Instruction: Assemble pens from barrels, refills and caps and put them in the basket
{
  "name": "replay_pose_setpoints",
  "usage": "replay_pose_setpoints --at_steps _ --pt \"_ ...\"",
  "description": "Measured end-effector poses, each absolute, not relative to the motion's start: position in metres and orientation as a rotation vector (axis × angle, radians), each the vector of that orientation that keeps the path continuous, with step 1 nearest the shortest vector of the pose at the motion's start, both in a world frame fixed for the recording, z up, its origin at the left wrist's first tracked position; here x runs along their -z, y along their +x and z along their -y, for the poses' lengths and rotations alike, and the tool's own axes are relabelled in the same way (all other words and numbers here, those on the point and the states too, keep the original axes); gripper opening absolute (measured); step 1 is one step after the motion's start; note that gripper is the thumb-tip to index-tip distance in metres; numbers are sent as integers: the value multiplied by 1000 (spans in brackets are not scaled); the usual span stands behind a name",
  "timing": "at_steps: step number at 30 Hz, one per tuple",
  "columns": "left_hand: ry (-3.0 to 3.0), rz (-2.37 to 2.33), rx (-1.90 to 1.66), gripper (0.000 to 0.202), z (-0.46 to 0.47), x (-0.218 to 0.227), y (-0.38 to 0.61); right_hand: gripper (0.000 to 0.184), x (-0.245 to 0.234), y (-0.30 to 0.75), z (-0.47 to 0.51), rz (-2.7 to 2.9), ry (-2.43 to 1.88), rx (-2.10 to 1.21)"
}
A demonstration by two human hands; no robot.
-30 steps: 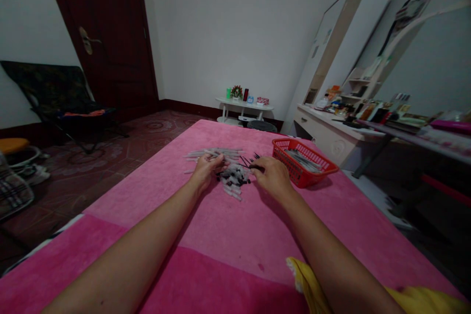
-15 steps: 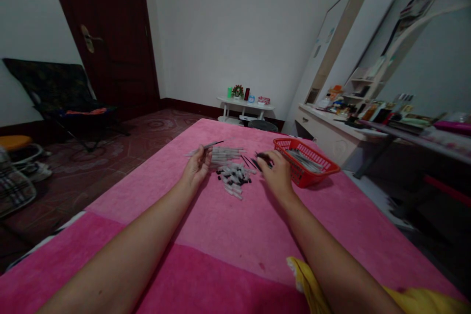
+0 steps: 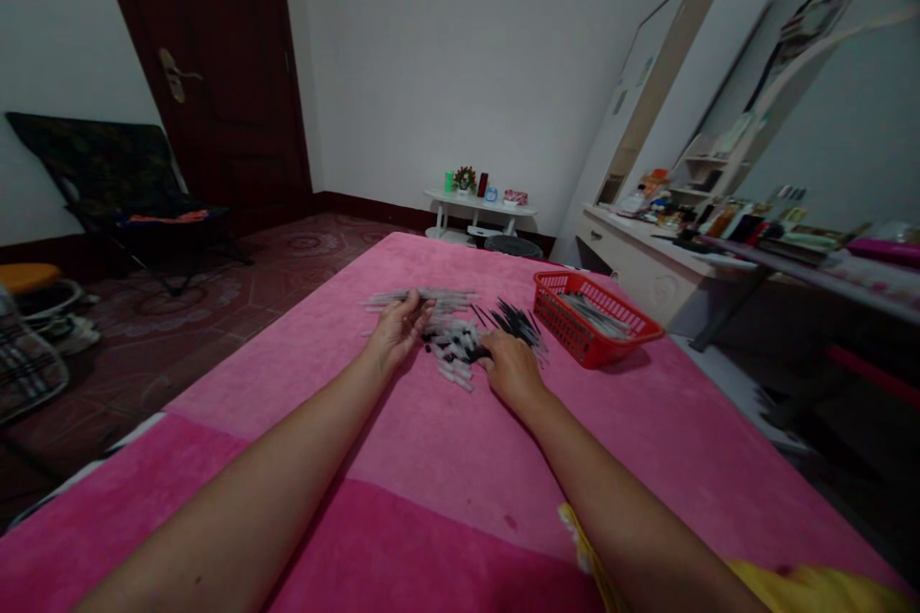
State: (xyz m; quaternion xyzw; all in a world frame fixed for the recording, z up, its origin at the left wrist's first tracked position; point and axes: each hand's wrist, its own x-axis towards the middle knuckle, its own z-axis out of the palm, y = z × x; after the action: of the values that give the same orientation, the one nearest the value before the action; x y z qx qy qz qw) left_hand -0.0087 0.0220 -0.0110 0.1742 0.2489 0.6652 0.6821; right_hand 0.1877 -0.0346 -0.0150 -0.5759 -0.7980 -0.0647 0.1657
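Head view: left hand [image 3: 397, 329] half-curled, right hand [image 3: 513, 367] bunched, contents indiscernible. Grey sticks [image 3: 451, 294] seemed light, stiff; suited mid-length pinch.

Basket [image 3: 605, 354] near right edge of the surface [image 3: 431, 450], sticks [image 3: 518, 320] beside it, tubes [image 3: 451, 297] toward left edge, caps [image 3: 454, 368] before them

No readable text in your view.
Any markings on the bottles [image 3: 725, 214] on the dresser [image 3: 651, 273], the tall cabinet [image 3: 690, 67] and the red-and-white box [image 3: 515, 197] are too small or blurred for you to read.
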Motion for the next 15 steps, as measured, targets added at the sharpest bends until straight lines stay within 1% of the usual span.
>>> replay_pose_setpoints --at_steps 4,7,11,15 --pt "601 -577 -1449 16 -17 16 1 15 16 189 35 2137 -1589 101" --pt "697 -592 -1407 18 -16 19 6 16 17 190 31 1863 -1508 -144" --pt "752 -614 -1378 20 -15 20 8 18 18 190 22 1568 -1262 -526" --pt "771 -639 -1385 24 -13 18 9 18 14 186 21 1469 -1154 -648"
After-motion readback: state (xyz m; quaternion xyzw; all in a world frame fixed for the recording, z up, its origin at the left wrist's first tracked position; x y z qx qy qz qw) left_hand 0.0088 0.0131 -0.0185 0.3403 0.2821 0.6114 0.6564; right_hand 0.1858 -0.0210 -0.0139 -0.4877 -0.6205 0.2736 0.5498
